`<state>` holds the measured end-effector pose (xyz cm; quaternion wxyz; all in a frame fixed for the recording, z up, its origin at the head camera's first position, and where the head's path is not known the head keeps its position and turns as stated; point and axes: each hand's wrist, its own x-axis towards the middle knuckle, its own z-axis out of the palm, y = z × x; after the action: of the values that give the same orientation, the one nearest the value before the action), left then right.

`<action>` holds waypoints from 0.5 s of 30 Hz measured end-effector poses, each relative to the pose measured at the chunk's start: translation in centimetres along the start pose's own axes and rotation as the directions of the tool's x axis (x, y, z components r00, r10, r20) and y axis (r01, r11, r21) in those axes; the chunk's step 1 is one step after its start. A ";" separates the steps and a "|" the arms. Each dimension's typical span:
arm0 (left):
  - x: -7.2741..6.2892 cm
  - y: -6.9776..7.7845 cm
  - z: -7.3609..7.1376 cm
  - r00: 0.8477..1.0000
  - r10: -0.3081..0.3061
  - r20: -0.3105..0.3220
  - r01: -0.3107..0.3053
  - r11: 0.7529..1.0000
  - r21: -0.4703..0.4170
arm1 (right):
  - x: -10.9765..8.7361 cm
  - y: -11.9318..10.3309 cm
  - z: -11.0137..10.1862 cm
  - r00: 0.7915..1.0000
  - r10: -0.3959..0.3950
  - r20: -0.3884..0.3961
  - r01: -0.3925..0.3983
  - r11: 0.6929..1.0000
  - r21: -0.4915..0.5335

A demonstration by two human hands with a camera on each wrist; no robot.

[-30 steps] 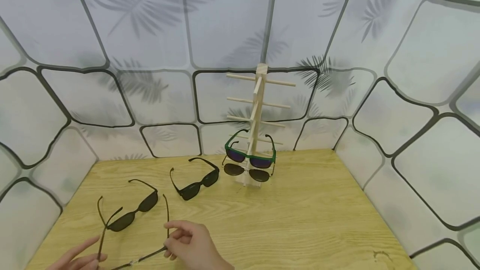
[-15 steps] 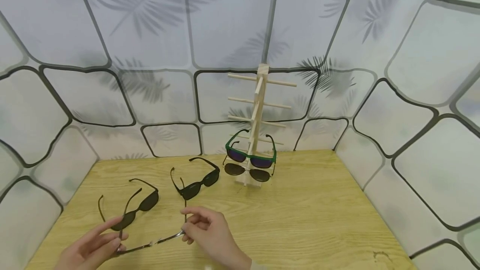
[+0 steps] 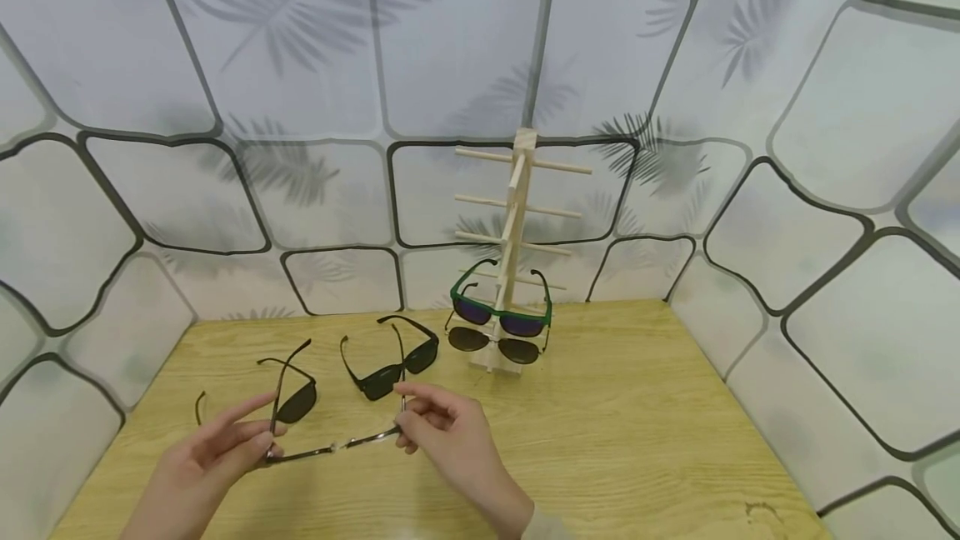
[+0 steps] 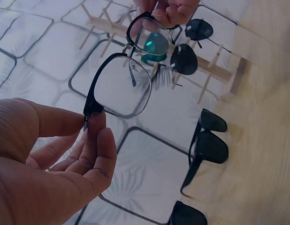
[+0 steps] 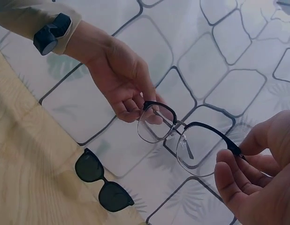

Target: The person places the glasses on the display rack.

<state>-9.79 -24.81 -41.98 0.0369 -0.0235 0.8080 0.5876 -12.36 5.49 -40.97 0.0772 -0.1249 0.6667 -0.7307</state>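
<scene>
Between both hands hangs a pair of eyeglasses (image 3: 333, 447) with clear lenses, dark upper rims and thin metal lower rims, its temples unfolded and pointing away from me. My left hand (image 3: 213, 457) pinches the frame at its left hinge between thumb and fingers. At the opposite hinge, my right hand (image 3: 450, 432) grips it the same way. Both wrist views show the eyeglasses held up above the table. In the head view the temples overlap two pairs of black sunglasses (image 3: 382, 381) and dark sunglasses (image 3: 298, 403) lying behind on the wood.
A wooden display rack (image 3: 517, 215) with several crossbars stands at the table's back. Green-framed sunglasses (image 3: 498, 315) and aviator sunglasses (image 3: 468, 339) sit on its lower bars. Patterned walls (image 3: 322, 190) enclose the wooden table (image 3: 637, 440) at the back and sides.
Both hands have carried the eyeglasses forward and to the right, farther over the table. The rack and the other sunglasses have stayed in place.
</scene>
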 end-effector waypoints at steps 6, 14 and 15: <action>1.0 2.2 0.6 0.991 0.133 0.019 -0.134 0.991 0.004 | 0.2 -1.4 -1.2 0.999 -0.029 -0.022 0.028 0.998 -0.047; 2.2 5.2 1.7 0.976 0.216 0.015 -0.216 0.976 -0.036 | 0.4 -2.9 -2.6 0.993 -0.099 -0.059 0.094 0.992 -0.082; 2.3 5.5 1.9 0.973 0.232 0.011 -0.231 0.972 -0.049 | 0.4 -3.1 -2.8 0.992 -0.111 -0.061 0.106 0.991 -0.083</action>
<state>-12.47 -21.26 -37.58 -0.0256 0.0748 0.7907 0.6071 -13.42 8.36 -38.09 0.0103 -0.1399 0.6896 -0.7105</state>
